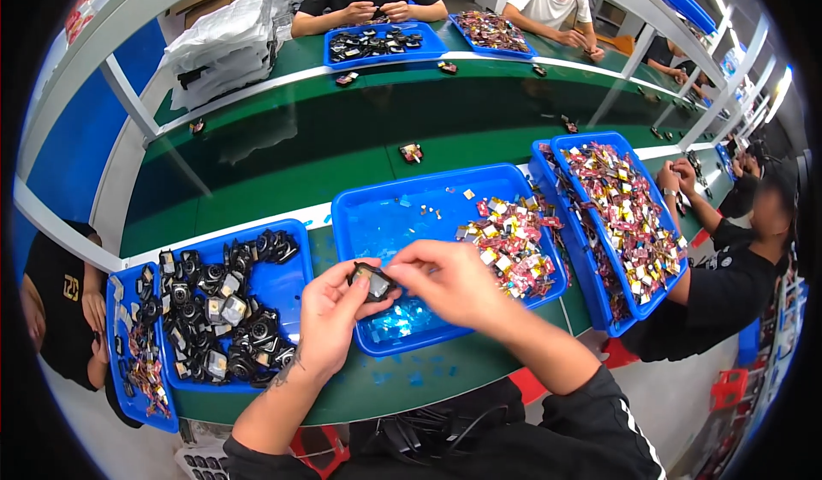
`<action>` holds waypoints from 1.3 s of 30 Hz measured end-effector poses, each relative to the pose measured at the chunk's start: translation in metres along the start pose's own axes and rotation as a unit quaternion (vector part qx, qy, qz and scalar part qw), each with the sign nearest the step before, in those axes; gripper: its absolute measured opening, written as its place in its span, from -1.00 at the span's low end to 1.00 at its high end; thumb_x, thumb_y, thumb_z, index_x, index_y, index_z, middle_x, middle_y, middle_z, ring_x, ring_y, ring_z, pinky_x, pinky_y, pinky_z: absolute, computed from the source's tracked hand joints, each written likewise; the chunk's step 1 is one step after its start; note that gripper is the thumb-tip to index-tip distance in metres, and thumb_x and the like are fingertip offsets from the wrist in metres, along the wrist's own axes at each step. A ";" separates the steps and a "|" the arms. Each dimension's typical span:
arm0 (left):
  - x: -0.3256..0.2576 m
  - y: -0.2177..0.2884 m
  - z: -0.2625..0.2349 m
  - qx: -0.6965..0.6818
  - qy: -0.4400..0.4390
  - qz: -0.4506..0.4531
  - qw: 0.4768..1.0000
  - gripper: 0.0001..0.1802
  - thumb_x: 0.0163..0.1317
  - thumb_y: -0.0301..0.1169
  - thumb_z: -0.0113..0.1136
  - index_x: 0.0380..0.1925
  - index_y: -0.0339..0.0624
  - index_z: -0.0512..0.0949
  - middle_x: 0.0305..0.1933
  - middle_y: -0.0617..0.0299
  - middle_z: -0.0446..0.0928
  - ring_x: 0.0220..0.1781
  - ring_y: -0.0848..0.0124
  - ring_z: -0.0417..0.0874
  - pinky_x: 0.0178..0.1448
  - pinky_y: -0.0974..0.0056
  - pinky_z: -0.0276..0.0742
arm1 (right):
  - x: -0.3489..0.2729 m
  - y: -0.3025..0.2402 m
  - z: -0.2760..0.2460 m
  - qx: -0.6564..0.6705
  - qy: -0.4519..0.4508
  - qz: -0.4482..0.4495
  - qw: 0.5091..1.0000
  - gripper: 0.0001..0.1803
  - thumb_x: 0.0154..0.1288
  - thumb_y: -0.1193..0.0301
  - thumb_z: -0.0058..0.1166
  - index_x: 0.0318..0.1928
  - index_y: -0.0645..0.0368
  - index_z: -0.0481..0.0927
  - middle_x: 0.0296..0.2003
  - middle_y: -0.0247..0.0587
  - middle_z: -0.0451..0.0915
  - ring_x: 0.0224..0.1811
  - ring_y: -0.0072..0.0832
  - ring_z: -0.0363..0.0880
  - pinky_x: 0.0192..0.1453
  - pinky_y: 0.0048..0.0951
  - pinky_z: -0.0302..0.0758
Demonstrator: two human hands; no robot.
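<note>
My left hand grips a small black plastic housing with a grey rectangular face, tilted up above the near left part of a blue tray. At the housing's right edge, the thumb and fingertips of my right hand are pinched together. Whatever is between those fingertips is too small to make out. Inside this tray, a heap of small red, white and gold parts fills the right side. Shiny blue film pieces lie below my hands.
Left of me stands a blue tray of black housings, beside a narrower tray. Stacked trays of small parts stand at the right. Beyond runs a green conveyor with scattered pieces under a white frame. Several co-workers sit around.
</note>
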State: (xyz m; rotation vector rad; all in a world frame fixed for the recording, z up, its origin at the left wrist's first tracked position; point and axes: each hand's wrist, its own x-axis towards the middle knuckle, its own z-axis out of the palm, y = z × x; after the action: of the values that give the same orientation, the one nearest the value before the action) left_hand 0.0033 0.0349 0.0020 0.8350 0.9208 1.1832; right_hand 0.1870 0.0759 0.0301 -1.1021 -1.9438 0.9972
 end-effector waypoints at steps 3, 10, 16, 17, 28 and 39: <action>-0.003 -0.003 -0.014 -0.012 0.033 0.014 0.999 -0.62 0.42 -0.46 0.02 0.19 -0.32 0.31 -0.05 -0.02 0.62 -0.32 0.38 0.70 -0.30 0.41 0.65 | 0.007 0.029 -0.057 -0.208 -0.023 -0.074 0.975 -0.79 0.13 0.43 0.25 -0.20 0.19 0.68 -0.23 -0.10 0.65 -0.08 -0.13 0.59 0.04 -0.22 0.53; -0.002 -0.017 -0.008 -0.023 -0.001 0.013 1.000 -0.64 0.39 -0.53 0.02 0.17 -0.13 0.31 0.05 -0.01 0.58 -0.30 0.53 0.55 -0.23 0.47 0.49 | 0.000 0.063 -0.099 -0.301 0.062 -0.060 0.950 -0.87 0.14 0.55 0.19 -0.25 0.23 0.67 -0.37 -0.10 0.59 -0.29 -0.13 0.59 -0.16 -0.23 0.52; -0.008 -0.013 -0.008 0.109 -0.035 0.084 0.990 -0.67 0.35 -0.55 0.06 0.11 -0.25 0.52 0.06 0.11 0.48 -0.20 0.53 0.56 -0.14 0.46 0.51 | -0.009 0.006 -0.058 -0.159 -0.008 -0.123 0.980 -0.77 0.12 0.64 0.22 -0.17 0.20 0.70 -0.41 -0.17 0.56 -0.34 -0.32 0.59 -0.26 -0.37 0.50; -0.010 -0.008 -0.004 0.148 -0.035 0.120 0.981 -0.70 0.33 -0.55 0.08 0.06 -0.28 0.57 0.06 0.15 0.44 -0.18 0.55 0.54 -0.12 0.46 0.51 | -0.012 -0.004 -0.049 -0.111 -0.032 -0.117 0.986 -0.75 0.10 0.65 0.24 -0.16 0.19 0.71 -0.41 -0.19 0.56 -0.34 -0.37 0.59 -0.27 -0.40 0.50; -0.011 -0.015 -0.004 0.199 -0.093 0.168 0.961 -0.81 0.14 -0.52 0.39 -0.22 -0.25 0.69 -0.14 0.27 0.52 -0.34 0.66 0.43 -0.39 0.53 0.33 | -0.021 -0.007 -0.006 0.282 -0.040 0.129 0.950 -0.89 0.19 0.65 0.25 -0.28 0.33 0.58 -0.33 -0.21 0.67 -0.26 -0.60 0.64 -0.15 -0.58 0.59; -0.016 -0.012 0.001 0.308 -0.034 0.200 0.929 -0.88 0.15 -0.52 0.34 -0.30 -0.28 0.67 -0.20 0.27 0.52 -0.47 0.66 0.38 -0.47 0.50 0.31 | -0.021 -0.002 0.008 0.107 -0.029 0.046 0.993 -0.89 0.21 0.61 0.21 -0.28 0.27 0.54 -0.33 -0.24 0.60 -0.30 -0.55 0.62 -0.24 -0.53 0.58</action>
State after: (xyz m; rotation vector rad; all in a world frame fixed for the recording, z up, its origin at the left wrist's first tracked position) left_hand 0.0070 0.0168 -0.0062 1.6229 1.1169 1.2060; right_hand 0.1883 0.0544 0.0245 -1.0571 -1.7959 1.2683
